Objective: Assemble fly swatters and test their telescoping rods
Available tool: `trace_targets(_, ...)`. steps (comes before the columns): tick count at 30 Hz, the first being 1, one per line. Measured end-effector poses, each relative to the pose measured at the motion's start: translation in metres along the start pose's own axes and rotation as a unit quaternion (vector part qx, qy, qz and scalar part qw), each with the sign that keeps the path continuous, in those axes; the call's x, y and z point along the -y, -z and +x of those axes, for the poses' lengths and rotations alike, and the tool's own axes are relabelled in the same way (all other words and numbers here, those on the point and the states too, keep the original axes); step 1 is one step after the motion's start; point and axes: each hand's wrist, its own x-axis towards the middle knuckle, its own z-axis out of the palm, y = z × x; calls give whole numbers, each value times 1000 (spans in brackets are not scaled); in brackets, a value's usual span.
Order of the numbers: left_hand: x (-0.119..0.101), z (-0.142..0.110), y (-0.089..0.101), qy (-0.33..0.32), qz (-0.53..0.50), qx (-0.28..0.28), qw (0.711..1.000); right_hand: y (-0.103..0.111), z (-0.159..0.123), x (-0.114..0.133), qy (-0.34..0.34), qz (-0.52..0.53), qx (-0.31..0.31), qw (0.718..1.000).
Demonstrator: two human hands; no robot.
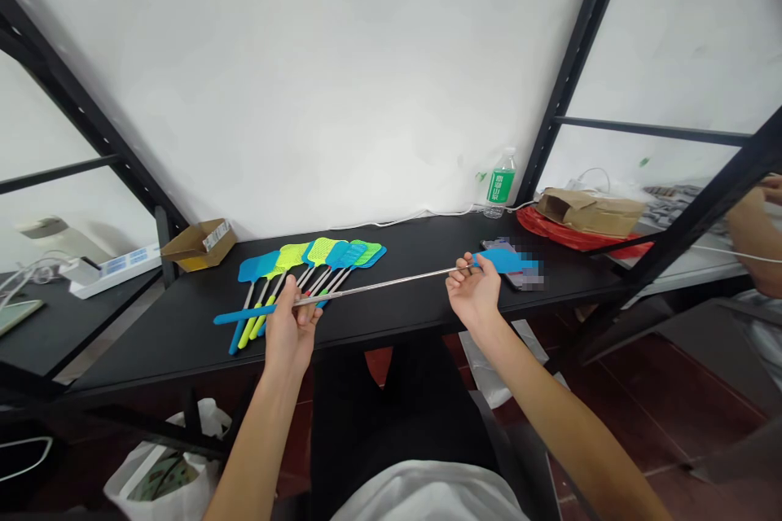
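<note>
A blue fly swatter (pixel 391 282) with a long metal rod is stretched sideways above the black table. My left hand (pixel 292 327) is closed around the rod beside its blue handle, thumb on top. At the other end, my right hand (pixel 473 286) pinches the rod just below the blue paddle, palm turned up. Several blue, yellow and green fly swatters (pixel 293 258) lie fanned out on the table behind my left hand, paddles toward the wall. Under the held paddle rests a phone (pixel 522 281), partly covered and blurred.
A small open cardboard box (pixel 199 246) sits at the table's left. A plastic bottle (pixel 501 186) stands at the back right near a white cable. Black metal frames (pixel 565 57) rise at both sides. Another person's arm (pixel 754 240) shows at far right.
</note>
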Motion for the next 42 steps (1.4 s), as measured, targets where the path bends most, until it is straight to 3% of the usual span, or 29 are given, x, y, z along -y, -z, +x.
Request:
trace_targets(10, -11, 4, 5, -31, 12, -56, 998, -2, 4, 15, -5, 16, 3, 1000)
trace_targets(17, -18, 4, 11, -51, -14, -10, 999, 3, 17, 43, 65, -10, -30, 997)
trace_targets(26, -18, 0, 7, -27, -11, 36, 999, 4, 22, 75, 112, -48, 94, 988)
trace_targets(31, -29, 0, 17, -22, 46, 146, 988, 3, 21, 115, 142, -89, 177, 970)
trace_targets(37, -52, -2, 33, -11, 93, 227, 969, 25, 17, 176, 221, -259, 97, 935)
trace_targets(42, -65, -1, 49, -18, 140, 203, 969, 43, 13, 204, 268, -331, 71, 902)
